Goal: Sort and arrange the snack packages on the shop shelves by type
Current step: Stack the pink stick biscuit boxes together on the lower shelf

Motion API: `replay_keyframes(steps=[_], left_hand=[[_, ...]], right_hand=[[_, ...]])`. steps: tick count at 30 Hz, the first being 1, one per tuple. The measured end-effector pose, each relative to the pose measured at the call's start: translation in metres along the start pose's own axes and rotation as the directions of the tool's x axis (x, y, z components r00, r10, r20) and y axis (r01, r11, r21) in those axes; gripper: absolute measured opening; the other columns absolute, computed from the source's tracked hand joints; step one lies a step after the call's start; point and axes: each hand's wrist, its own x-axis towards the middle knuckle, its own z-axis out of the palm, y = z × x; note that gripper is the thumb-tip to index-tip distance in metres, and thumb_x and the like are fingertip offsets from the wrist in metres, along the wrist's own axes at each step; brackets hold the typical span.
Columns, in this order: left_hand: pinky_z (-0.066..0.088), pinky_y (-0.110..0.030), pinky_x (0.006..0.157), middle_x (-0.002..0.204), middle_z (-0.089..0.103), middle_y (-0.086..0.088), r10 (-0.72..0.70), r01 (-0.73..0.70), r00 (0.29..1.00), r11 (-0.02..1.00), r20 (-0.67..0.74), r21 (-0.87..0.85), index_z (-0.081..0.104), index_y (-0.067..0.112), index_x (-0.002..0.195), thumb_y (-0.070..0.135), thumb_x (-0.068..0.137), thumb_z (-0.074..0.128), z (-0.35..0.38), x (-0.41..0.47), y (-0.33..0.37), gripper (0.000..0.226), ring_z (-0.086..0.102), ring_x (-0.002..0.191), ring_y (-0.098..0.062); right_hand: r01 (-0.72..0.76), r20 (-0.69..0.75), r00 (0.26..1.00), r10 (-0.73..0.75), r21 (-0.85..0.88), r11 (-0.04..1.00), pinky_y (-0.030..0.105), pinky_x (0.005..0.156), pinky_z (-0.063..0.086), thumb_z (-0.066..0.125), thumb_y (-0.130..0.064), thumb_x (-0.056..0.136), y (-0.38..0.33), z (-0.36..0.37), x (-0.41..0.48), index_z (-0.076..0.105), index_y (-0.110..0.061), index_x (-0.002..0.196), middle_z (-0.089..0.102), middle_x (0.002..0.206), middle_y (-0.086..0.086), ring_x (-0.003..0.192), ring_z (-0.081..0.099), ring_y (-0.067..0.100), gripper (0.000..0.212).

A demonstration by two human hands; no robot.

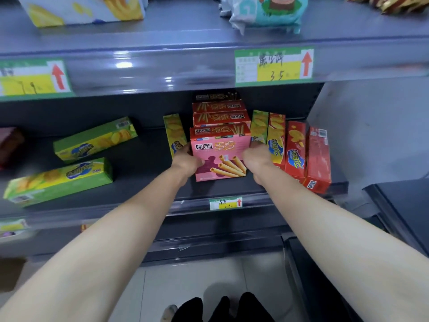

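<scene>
A pink egg-roll box (220, 151) stands at the front of the middle shelf (144, 156). My left hand (188, 162) grips its left side and my right hand (256, 159) grips its right side. Behind it lie two red egg-roll boxes (219, 113) stacked flat, with a dark box (217, 96) on top. A green chip box (174, 133) stands to the left of the stack. To the right stand a green box (258, 127), an orange-red one (276, 138) and two red ones (308, 156).
Two green chip boxes (95, 139) (60, 181) lie flat on the shelf's left part. A dark red pack (10, 145) is at the far left edge. The upper shelf holds a yellow box (88, 9) and a teal bag (267, 12). Price tags (274, 66) line the rails.
</scene>
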Motion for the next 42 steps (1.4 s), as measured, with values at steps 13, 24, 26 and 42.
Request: replay_keyframes(steps=[13, 24, 26, 42], left_hand=[[0.053, -0.037, 0.087, 0.120, 0.063, -0.018, -0.105, 0.113, 0.993, 0.974, 0.049, -0.198, 0.052, -0.001, 0.123, -0.005, 0.087, 0.059, -0.009, -0.012, 0.003, 0.038, 0.063, 0.105, -0.032], [0.050, -0.032, 0.084, 0.112, 0.062, -0.016, -0.061, 0.059, 0.998, 0.984, -0.009, -0.168, 0.052, -0.001, 0.124, 0.004, 0.083, 0.066, -0.044, -0.027, 0.009, 0.043, 0.060, 0.096, -0.025], [0.049, -0.029, 0.078, 0.107, 0.062, -0.016, -0.053, 0.055, 0.998, 0.980, 0.013, -0.190, 0.052, 0.000, 0.123, 0.001, 0.084, 0.065, -0.060, -0.032, 0.008, 0.041, 0.059, 0.089, -0.023], [0.046, -0.025, 0.063, 0.089, 0.057, -0.009, -0.042, 0.016, 0.995, 0.960, -0.088, -0.279, 0.055, 0.003, 0.118, 0.000, 0.087, 0.057, -0.230, -0.068, -0.044, 0.031, 0.049, 0.064, -0.013]], right_hand=[[0.044, -0.065, 0.997, -0.043, 0.023, 0.999, 0.029, 0.074, 0.044, 0.035, 0.003, 0.088, -0.003, -0.001, -0.007, 0.055, -0.009, 0.113, 0.060, 0.098, 0.009, 0.086, 0.054, 0.025, 0.034], [0.161, -0.436, 0.887, -0.149, -0.009, 0.987, 0.038, 0.093, 0.045, 0.049, 0.000, 0.085, -0.027, 0.011, -0.038, 0.053, -0.002, 0.116, 0.052, 0.122, 0.016, 0.113, 0.052, 0.032, 0.031], [0.190, -0.480, 0.853, -0.205, -0.081, 0.979, 0.045, 0.101, 0.041, 0.051, -0.002, 0.085, -0.034, 0.021, -0.052, 0.053, -0.002, 0.117, 0.050, 0.126, 0.016, 0.118, 0.049, 0.033, 0.031], [0.401, -0.063, 0.914, -0.400, 0.000, 0.916, 0.024, 0.087, 0.041, 0.045, -0.004, 0.090, -0.080, 0.189, -0.157, 0.062, -0.010, 0.116, 0.063, 0.117, 0.007, 0.106, 0.057, 0.021, 0.031]])
